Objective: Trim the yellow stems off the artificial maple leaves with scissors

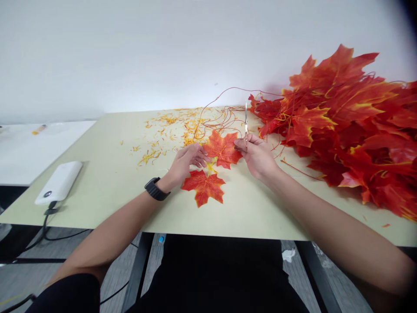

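**Over the counter (107, 191): scissors up beside a maple leaf (222, 149)**

I've got the pale counter on my feed, yellow scraps (169, 139) strewn at upper left and a heap of red artificial leaves (352, 121) banked at right. Centre frame, the right hand (257, 156) is clenched on slim scissors (246, 124), blades upright. The left hand (185, 163) lies open, fingertips against the maple leaf's edge, a second leaf (203, 187) just below. Red wire stems (221, 117) loop behind. My read: this is the cutting stage, and the next cut calls for that leaf held steady.
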The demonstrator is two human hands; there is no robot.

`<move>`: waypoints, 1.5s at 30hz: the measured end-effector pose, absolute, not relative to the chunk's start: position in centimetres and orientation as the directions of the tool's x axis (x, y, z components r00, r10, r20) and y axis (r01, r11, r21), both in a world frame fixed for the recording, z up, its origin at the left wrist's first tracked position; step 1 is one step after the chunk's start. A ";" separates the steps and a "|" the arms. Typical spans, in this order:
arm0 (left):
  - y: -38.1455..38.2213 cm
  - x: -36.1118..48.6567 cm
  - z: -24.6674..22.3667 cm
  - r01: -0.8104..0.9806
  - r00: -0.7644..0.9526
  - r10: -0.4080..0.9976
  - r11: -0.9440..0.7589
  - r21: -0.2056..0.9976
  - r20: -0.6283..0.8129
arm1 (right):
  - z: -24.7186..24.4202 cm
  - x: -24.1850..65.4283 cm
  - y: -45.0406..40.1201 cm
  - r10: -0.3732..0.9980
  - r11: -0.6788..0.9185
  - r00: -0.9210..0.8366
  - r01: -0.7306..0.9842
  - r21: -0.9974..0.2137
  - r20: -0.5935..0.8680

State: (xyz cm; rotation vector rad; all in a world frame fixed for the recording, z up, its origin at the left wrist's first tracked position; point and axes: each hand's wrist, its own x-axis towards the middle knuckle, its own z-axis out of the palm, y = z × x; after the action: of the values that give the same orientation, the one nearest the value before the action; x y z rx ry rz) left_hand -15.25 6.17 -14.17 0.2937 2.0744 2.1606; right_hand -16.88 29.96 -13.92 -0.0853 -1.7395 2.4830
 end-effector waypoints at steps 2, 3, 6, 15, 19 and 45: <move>6.2 -15.3 -14.3 0.043 -0.965 0.260 -0.008 0.999 0.043 | -13.9 -17.1 30.2 0.152 -0.358 -0.988 -0.077 -0.931 0.023; 6.1 -15.3 -14.3 0.054 -0.962 0.271 0.021 0.998 0.046 | -13.9 -17.2 30.3 0.166 -0.362 -0.986 -0.085 -0.928 0.025; 6.0 -15.4 -14.3 0.123 -0.948 0.311 0.142 0.982 0.074 | -13.8 -17.5 30.6 0.204 -0.344 -0.978 -0.112 -0.932 0.042; 4.4 -16.1 -14.2 0.358 -0.896 0.437 0.605 0.711 0.079 | -13.5 -18.1 31.3 0.312 -0.376 -0.945 -0.221 -0.900 0.101; 3.5 -17.0 -13.7 0.338 -0.895 0.444 0.623 0.706 0.036 | -13.4 -18.2 31.5 0.372 -0.337 -0.921 -0.249 -0.908 0.114; 2.5 -17.7 -11.1 -0.026 -0.983 0.179 -0.311 0.950 0.032 | -11.9 -15.8 30.2 0.170 -0.271 -0.974 -0.192 -0.943 0.149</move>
State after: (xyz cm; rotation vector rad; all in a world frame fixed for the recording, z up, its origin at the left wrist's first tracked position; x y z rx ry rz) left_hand -17.74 2.54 -11.11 0.1977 1.7627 2.4374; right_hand -15.83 30.24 -11.94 0.0270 -1.7386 2.3384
